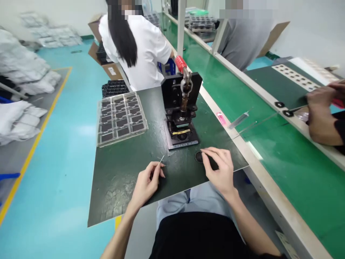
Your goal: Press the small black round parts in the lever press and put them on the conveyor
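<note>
Floor is glossy teal-painted coating (59, 151), bordered by a yellow marking line (35, 144) around a grey section (40, 104) stacked with white bagged goods (21, 68). Long green-topped workbenches with cream edging (291, 172) run toward the far end. Brown cardboard cartons (110, 70) stand beside plain white walls (312, 28).

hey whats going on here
A seated person works at a dark green mat. Their left hand pinches a thin metal pin, and their right hand touches a small black disc near a hand press. A tray of dark square parts lies on the mat, and a co-worker's hands work across the bench.
</note>
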Tool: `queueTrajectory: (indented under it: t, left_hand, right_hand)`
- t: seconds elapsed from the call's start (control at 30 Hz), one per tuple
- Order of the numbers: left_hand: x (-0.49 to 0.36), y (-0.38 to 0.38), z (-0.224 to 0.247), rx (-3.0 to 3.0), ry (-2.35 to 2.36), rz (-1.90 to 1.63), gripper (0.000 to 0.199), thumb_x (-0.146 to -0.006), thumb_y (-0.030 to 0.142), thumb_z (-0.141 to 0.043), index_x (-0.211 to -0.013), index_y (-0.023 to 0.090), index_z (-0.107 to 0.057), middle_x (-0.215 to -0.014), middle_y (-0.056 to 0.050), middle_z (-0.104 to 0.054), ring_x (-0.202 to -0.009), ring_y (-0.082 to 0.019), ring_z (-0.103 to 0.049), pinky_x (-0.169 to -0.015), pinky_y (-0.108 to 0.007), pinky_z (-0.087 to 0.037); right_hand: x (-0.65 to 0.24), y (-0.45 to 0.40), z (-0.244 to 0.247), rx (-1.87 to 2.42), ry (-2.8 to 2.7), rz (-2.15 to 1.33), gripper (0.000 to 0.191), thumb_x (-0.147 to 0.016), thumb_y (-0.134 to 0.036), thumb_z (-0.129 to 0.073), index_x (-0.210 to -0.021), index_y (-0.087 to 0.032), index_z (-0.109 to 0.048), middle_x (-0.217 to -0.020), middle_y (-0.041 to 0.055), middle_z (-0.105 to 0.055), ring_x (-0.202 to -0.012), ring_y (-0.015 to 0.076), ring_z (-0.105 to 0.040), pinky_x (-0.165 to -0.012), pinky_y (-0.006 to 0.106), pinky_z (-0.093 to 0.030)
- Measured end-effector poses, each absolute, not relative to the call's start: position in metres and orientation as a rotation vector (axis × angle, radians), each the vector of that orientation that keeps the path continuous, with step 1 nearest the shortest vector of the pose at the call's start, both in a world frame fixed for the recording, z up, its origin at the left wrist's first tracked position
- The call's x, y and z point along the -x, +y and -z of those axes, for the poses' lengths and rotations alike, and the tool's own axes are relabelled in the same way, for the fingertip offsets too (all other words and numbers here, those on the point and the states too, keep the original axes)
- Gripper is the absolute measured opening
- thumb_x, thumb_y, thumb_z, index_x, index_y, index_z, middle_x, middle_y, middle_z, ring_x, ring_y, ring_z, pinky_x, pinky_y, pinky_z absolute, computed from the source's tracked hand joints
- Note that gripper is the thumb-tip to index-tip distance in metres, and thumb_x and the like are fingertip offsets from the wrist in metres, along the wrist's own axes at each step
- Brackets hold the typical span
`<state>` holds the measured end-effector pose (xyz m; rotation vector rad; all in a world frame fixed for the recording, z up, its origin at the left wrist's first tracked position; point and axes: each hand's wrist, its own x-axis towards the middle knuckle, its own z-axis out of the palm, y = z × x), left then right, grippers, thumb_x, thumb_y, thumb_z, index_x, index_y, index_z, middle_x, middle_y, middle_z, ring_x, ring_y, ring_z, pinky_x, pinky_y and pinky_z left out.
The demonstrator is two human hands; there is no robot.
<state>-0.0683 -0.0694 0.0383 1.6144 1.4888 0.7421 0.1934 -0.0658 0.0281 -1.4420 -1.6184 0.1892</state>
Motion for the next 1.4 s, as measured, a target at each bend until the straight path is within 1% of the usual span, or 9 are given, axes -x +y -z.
queueTrajectory:
  t: [0.07,0.13,0.23,0.33,0.43,0.53,0.77,0.97,1.4]
  left_hand:
    - [0.059,-0.066,-0.043,-1.671,1.380,-0.729,0.028,-0.105,0.041,-0.044,-0.101,0.021,-0.063,-0.068,0.004,-0.066,-0.058,-0.012,-0.059,-0.062,-0.022,-0.045]
    - [0.045,-0.062,-0.047,-1.739,1.221,-0.689,0.026,-0.107,0.037,-0.043,-0.099,0.021,-0.062,-0.067,0.004,-0.065,-0.060,-0.011,-0.061,-0.063,-0.021,-0.045]
    - [0.025,-0.051,-0.049,-1.818,0.985,-0.617,0.029,-0.108,0.035,-0.040,-0.090,0.021,-0.058,-0.066,0.004,-0.064,-0.056,-0.010,-0.058,-0.061,-0.021,-0.043]
    - [0.012,-0.036,-0.042,-1.845,0.831,-0.592,0.023,-0.107,0.037,-0.043,-0.100,0.020,-0.058,-0.069,0.003,-0.066,-0.056,-0.010,-0.057,-0.057,-0.021,-0.043]
    - [0.012,-0.021,-0.030,-1.767,0.902,-0.726,0.023,-0.101,0.039,-0.053,-0.111,0.019,-0.056,-0.080,-0.001,-0.069,-0.063,-0.011,-0.060,-0.056,-0.020,-0.045]
    - [0.017,-0.015,-0.020,-1.677,1.007,-0.824,0.021,-0.099,0.037,-0.052,-0.109,0.019,-0.052,-0.079,-0.001,-0.067,-0.061,-0.010,-0.059,-0.055,-0.020,-0.046]
    - [0.023,-0.021,-0.018,-1.733,0.962,-0.765,0.013,-0.102,0.030,-0.044,-0.110,0.021,-0.048,-0.068,0.005,-0.063,-0.056,-0.010,-0.058,-0.055,-0.020,-0.043]
    - [0.023,-0.021,-0.014,-1.788,0.964,-0.734,0.012,-0.100,0.027,-0.045,-0.108,0.021,-0.052,-0.070,0.004,-0.063,-0.056,-0.010,-0.056,-0.056,-0.021,-0.042]
    - [0.025,-0.022,-0.017,-1.842,0.973,-0.696,0.012,-0.099,0.026,-0.046,-0.106,0.020,-0.054,-0.069,0.005,-0.060,-0.054,-0.009,-0.054,-0.055,-0.020,-0.042]
  right_hand:
    - [-0.183,-0.071,-0.032,1.376,-1.598,-0.532,0.020,-0.097,-0.032,-0.067,-0.110,-0.021,-0.077,-0.088,0.0053,-0.075,-0.075,0.0170,-0.064,-0.067,0.031,-0.055]
    - [-0.173,-0.073,-0.034,1.294,-1.539,-0.928,0.027,-0.097,-0.037,-0.067,-0.115,-0.020,-0.076,-0.082,0.0033,-0.073,-0.062,0.0134,-0.061,-0.054,0.026,-0.051]
    - [-0.167,-0.072,-0.035,1.181,-1.399,-1.190,0.025,-0.096,-0.040,-0.068,-0.101,-0.019,-0.079,-0.085,0.0058,-0.076,-0.070,0.0161,-0.070,-0.062,0.027,-0.058]
    - [-0.177,-0.063,-0.039,1.186,-1.286,-1.051,0.024,-0.093,-0.040,-0.072,-0.087,-0.018,-0.079,-0.080,0.0063,-0.077,-0.068,0.0161,-0.071,-0.061,0.026,-0.059]
    - [-0.192,-0.047,-0.046,1.252,-1.111,-0.693,0.024,-0.094,-0.040,-0.072,-0.095,-0.016,-0.079,-0.076,0.0055,-0.076,-0.059,0.0125,-0.066,-0.056,0.024,-0.056]
    - [-0.194,-0.027,-0.049,1.229,-1.040,-0.469,0.027,-0.095,-0.040,-0.071,-0.097,-0.014,-0.075,-0.078,0.0066,-0.077,-0.060,0.0133,-0.068,-0.057,0.026,-0.058]
    - [-0.175,-0.001,-0.023,1.141,-1.276,-0.590,0.018,-0.096,-0.033,-0.070,-0.101,-0.017,-0.075,-0.090,0.0074,-0.080,-0.076,0.0179,-0.078,-0.070,0.030,-0.066]
    - [-0.184,-0.008,-0.019,1.134,-1.255,-0.494,0.012,-0.097,-0.024,-0.069,-0.103,-0.017,-0.076,-0.088,0.0065,-0.081,-0.073,0.0162,-0.077,-0.066,0.027,-0.064]
    - [-0.179,-0.005,-0.011,1.167,-1.261,-0.721,0.020,-0.093,-0.033,-0.073,-0.105,-0.019,-0.078,-0.100,0.0073,-0.081,-0.085,0.0202,-0.079,-0.077,0.032,-0.068]
